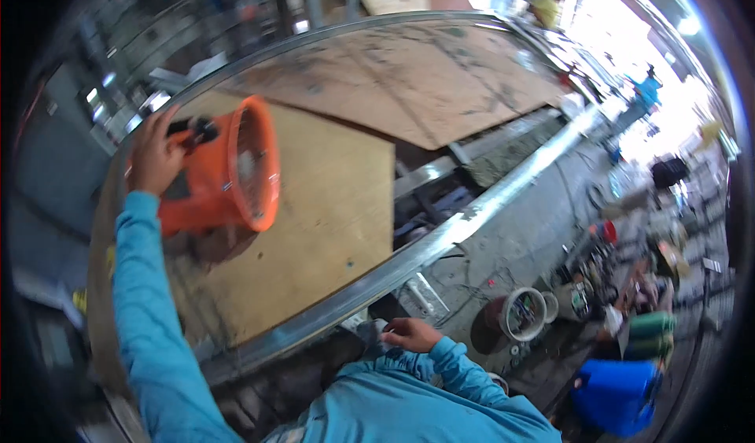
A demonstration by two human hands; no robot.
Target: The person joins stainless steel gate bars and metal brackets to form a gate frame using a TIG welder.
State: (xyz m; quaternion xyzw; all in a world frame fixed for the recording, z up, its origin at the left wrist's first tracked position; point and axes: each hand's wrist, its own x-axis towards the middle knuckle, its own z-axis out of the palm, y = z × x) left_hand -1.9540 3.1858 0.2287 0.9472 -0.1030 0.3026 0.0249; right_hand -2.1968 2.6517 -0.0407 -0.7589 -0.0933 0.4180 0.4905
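An orange drum-shaped blower fan (255,164) stands at the left of a plywood-topped workbench, its round grille facing right. My left hand (156,156) reaches out along the left side, fingers curled at the black handle (193,131) on the fan's upper side. Part of the grip is hidden behind the hand, and the fan is slightly blurred. Close to my body, beside the bench's near edge, my right hand (413,335) is held with its fingers bent together. A small pale spot shows at its fingertips, too small to name.
Under the fan lies a tan plywood sheet (330,207); a larger brown sheet (393,73) lies beyond. A metal rail (472,219) edges the bench, with an open gap in the frame. Right, on the floor, are a bucket (523,315), a blue jerrycan (616,396) and clutter. People are far off.
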